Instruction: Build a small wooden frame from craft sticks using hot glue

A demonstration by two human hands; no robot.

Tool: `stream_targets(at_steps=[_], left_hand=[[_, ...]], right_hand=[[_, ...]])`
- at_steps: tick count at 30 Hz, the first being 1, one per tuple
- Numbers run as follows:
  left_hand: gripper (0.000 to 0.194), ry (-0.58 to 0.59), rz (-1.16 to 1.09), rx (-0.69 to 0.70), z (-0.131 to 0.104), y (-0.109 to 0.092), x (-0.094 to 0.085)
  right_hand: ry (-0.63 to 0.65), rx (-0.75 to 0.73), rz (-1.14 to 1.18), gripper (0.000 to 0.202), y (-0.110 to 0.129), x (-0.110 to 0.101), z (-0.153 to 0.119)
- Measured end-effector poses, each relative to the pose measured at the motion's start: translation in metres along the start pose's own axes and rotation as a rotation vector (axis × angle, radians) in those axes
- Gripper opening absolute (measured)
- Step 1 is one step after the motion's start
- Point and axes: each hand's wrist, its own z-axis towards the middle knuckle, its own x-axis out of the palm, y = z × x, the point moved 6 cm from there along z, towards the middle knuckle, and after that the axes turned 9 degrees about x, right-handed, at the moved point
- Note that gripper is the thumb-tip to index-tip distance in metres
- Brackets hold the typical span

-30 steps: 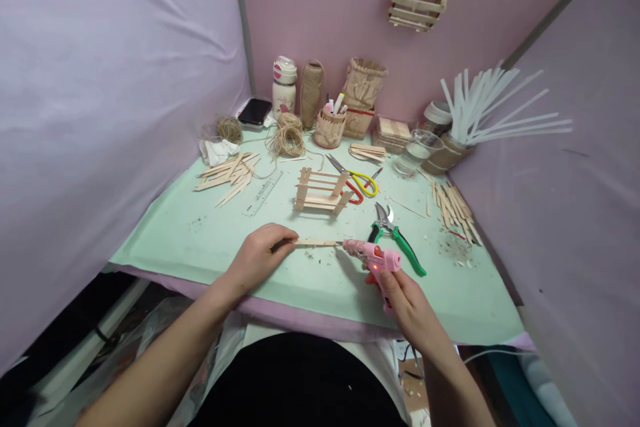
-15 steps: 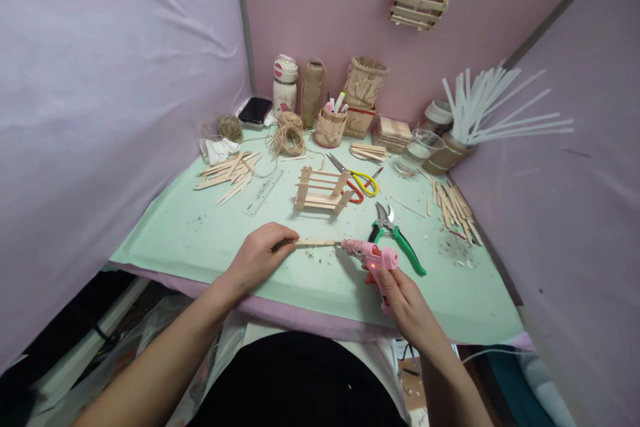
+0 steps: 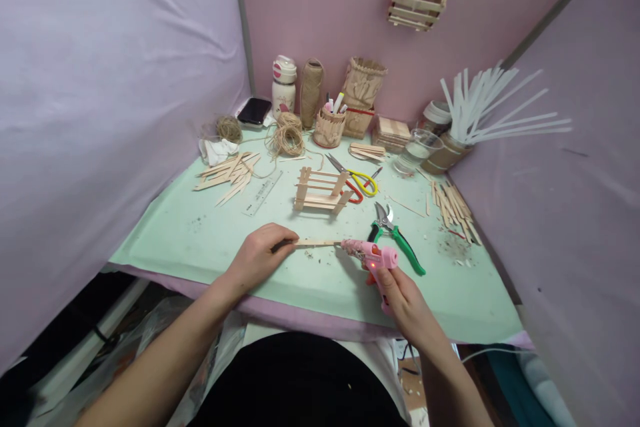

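Note:
My left hand (image 3: pixel 265 252) is closed on the left end of a thin wooden craft stick (image 3: pixel 318 242), which lies level just above or on the table. In my right hand (image 3: pixel 404 293) is a pink hot glue gun (image 3: pixel 373 255) with a small orange light lit on its side. The gun's nozzle meets the right end of the stick; whether glue is coming out is too small to see. Behind the stick stands a little bench-like frame (image 3: pixel 323 192) built of craft sticks. Green-handled pruning shears (image 3: pixel 400 240) lie open beside the glue gun.
Yellow-and-red-handled scissors (image 3: pixel 353 177) lie behind the frame, with a clear ruler (image 3: pixel 263 193) to its left. Loose sticks are piled at left (image 3: pixel 230 173) and right (image 3: pixel 455 210). Twine rolls (image 3: pixel 289 137), a plastic cup of water (image 3: pixel 417 150) and white glue sticks (image 3: pixel 480 107) line the back.

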Motion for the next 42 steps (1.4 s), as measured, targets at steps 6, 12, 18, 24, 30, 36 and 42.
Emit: stream_targets(at_steps=[6, 12, 18, 24, 30, 36, 42], left_hand=[[0.009, 0.017, 0.008, -0.003, -0.001, 0.001, 0.001], [0.009, 0.016, 0.007, -0.005, 0.0, 0.0, 0.0], [0.008, 0.015, 0.007, 0.001, 0.0, -0.001, 0.0], [0.01, 0.028, 0.012, -0.025, 0.0, -0.001, 0.0], [0.031, 0.02, -0.028, -0.106, -0.003, 0.004, 0.001], [0.043, 0.025, -0.082, -0.168, -0.004, 0.006, 0.003], [0.048, 0.015, -0.108, -0.133, -0.004, 0.002, 0.003]], right_hand=[[-0.008, 0.01, -0.005, 0.053, -0.002, -0.002, -0.001], [-0.018, 0.048, -0.016, 0.055, 0.001, -0.006, -0.002], [-0.025, 0.05, -0.022, 0.055, 0.0, -0.006, -0.001], [-0.066, 0.013, -0.088, 0.055, -0.004, -0.008, 0.0], [-0.136, -0.127, -0.108, 0.054, 0.007, -0.016, -0.009], [-0.044, -0.174, -0.014, 0.057, 0.02, 0.006, -0.017], [0.058, -0.237, 0.006, 0.057, 0.03, 0.041, -0.012]])
